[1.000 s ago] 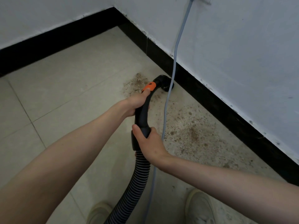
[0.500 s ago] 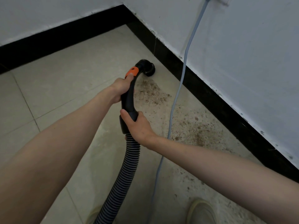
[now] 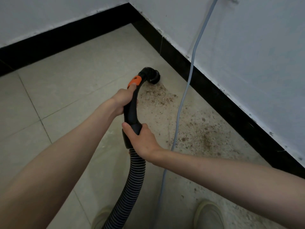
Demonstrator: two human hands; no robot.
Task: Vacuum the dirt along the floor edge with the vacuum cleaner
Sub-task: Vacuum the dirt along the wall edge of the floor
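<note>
Both hands grip the vacuum handle (image 3: pixel 131 111): left hand (image 3: pixel 123 100) curled high, right hand (image 3: pixel 142 140) wrapped low. The nozzle (image 3: pixel 152 76) sits beside the skirting (image 3: pixel 214 95). Dirt (image 3: pixel 194 131) along the skirting remains, so most vacuuming seems left.

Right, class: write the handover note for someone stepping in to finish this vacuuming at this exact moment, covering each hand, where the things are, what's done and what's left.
Left hand grips the upper black curved vacuum handle, a fingertip on its orange slider.
Right hand grips the handle's lower end, where the ribbed black hose joins.
The black nozzle is down near the black skirting, at the far end of the brown dirt.
The pale blue cable hangs from the wall across the dirt.
Done: floor beyond the nozzle looks clean.
Left: the dirt patch by the nozzle and the bigger scatter along the skirting toward the feet.
</note>
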